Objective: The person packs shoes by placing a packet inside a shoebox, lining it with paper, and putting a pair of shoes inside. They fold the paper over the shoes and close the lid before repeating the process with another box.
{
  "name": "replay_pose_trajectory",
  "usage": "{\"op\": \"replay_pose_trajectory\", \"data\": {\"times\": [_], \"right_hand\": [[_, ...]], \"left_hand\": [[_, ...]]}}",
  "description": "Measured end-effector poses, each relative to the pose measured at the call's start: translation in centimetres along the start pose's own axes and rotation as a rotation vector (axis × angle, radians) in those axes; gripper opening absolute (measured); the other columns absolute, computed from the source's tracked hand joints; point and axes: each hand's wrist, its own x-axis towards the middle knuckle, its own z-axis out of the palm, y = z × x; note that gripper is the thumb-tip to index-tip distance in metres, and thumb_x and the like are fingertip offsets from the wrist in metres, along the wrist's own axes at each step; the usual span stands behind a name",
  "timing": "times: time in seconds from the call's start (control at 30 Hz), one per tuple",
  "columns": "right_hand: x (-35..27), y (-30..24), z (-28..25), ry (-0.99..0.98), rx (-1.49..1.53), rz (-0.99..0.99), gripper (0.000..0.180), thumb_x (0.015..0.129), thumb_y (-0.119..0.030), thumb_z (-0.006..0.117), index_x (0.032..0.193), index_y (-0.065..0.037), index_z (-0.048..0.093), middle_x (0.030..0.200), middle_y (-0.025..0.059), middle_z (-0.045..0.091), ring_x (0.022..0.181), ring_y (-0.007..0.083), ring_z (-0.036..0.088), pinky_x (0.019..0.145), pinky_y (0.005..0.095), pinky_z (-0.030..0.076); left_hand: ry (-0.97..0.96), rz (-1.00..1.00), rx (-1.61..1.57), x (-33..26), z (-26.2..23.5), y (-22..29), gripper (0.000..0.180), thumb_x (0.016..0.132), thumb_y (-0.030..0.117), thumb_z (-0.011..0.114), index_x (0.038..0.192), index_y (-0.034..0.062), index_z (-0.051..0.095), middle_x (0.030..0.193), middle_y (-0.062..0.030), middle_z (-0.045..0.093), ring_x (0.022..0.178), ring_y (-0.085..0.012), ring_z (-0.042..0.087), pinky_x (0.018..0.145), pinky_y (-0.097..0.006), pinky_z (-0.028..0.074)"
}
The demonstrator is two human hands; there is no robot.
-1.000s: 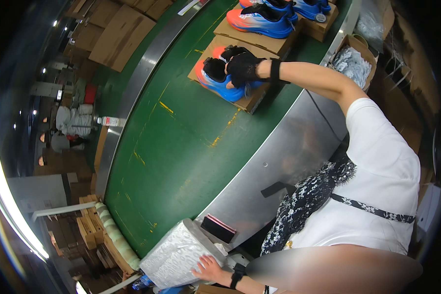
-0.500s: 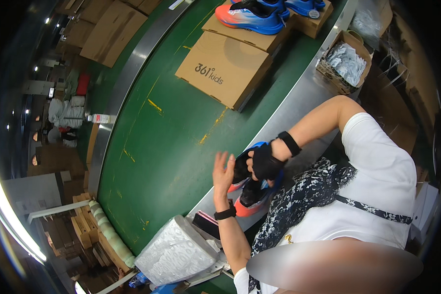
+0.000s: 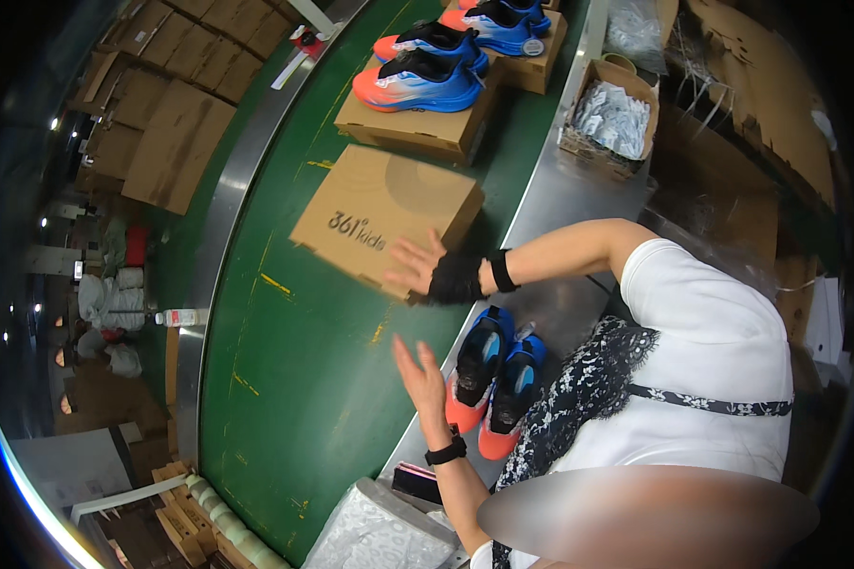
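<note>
A pair of blue, black and orange sneakers (image 3: 516,384) stands on the metal ledge (image 3: 565,275), close to my body. My right hand (image 3: 438,272), in a black fingerless wrap, is spread over the near corner of a closed brown shoebox (image 3: 380,194). Whether it touches the cardboard I cannot tell. My left hand (image 3: 424,384) hovers by the ledge, left of the sneakers, its fingers stretched out and nothing in them. The shoebox lies on the green conveyor belt (image 3: 304,379).
Farther up the belt, more sneakers (image 3: 417,87) sit on brown shoeboxes (image 3: 403,128). An open carton of silvery packets (image 3: 612,119) stands on the ledge. A white plastic-wrapped bundle (image 3: 380,531) lies near my left forearm. Stacked cartons (image 3: 176,142) stand beyond the belt.
My right hand has let go of the sneakers, moving up and left to the shoebox. The sneakers now stand uncovered on the ledge. The view has shifted, showing more shoes.
</note>
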Motion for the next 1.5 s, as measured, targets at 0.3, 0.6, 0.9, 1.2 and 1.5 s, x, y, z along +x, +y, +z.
{"op": "replay_pose_trajectory", "data": {"times": [0.3, 0.6, 0.9, 1.2, 1.5], "right_hand": [[-3.1, 1.6, -13.1, 0.270, 1.099, 0.804, 0.067, 0.060, -0.011, 0.067, 0.118, -0.003, 0.034, 0.084, 0.0105, 0.057, 0.068, 0.0177, 0.057, 0.059, 0.0291, 0.048], [-16.6, 26.5, -11.7, 0.842, -0.073, 0.773, 0.031, 0.074, -0.020, 0.053, 0.100, -0.003, 0.050, 0.082, 0.0150, 0.057, 0.079, 0.0300, 0.056, 0.075, 0.0342, 0.044], [-18.0, 33.0, -14.4, 0.269, -0.017, 1.054, 0.019, 0.066, -0.024, 0.057, 0.069, -0.005, 0.061, 0.068, 0.0123, 0.060, 0.068, 0.0264, 0.059, 0.062, 0.0338, 0.046], [-7.6, 17.8, -20.0, 0.350, 1.008, 0.430, 0.019, 0.078, -0.016, 0.058, 0.089, -0.001, 0.057, 0.078, 0.0023, 0.059, 0.073, 0.0088, 0.054, 0.070, 0.0227, 0.044], [2.1, -7.9, -8.1, -0.184, 0.835, -0.173, 0.043, 0.074, -0.020, 0.061, 0.112, -0.005, 0.046, 0.093, 0.0129, 0.056, 0.086, 0.0196, 0.056, 0.078, 0.0286, 0.043]], "left_hand": [[-0.263, -0.225, 0.546, -1.3, -1.6, -1.5, 0.049, 0.082, 0.051, 0.039, 0.090, 0.0086, 0.062, 0.086, -0.0194, 0.060, 0.078, -0.0373, 0.057, 0.070, -0.045, 0.044], [-0.036, 0.019, 0.282, -4.3, -4.7, -5.6, 0.043, 0.081, 0.036, 0.053, 0.097, -0.0034, 0.058, 0.085, -0.0197, 0.060, 0.079, -0.0269, 0.058, 0.071, -0.035, 0.044], [0.323, -0.175, -0.098, -6.9, -4.9, -1.0, 0.034, 0.085, 0.019, 0.052, 0.103, -0.0096, 0.051, 0.097, -0.0158, 0.056, 0.086, -0.0187, 0.052, 0.078, -0.027, 0.042], [0.557, -0.556, -0.249, -13.2, -7.9, -2.6, 0.034, 0.085, 0.020, 0.049, 0.108, -0.0055, 0.048, 0.097, -0.0107, 0.055, 0.085, -0.0168, 0.053, 0.070, -0.027, 0.043], [0.727, -0.490, -0.198, -19.4, -12.9, -13.7, 0.029, 0.084, 0.016, 0.050, 0.099, -0.0089, 0.053, 0.093, -0.0124, 0.058, 0.086, -0.0161, 0.054, 0.078, -0.027, 0.042]]}}
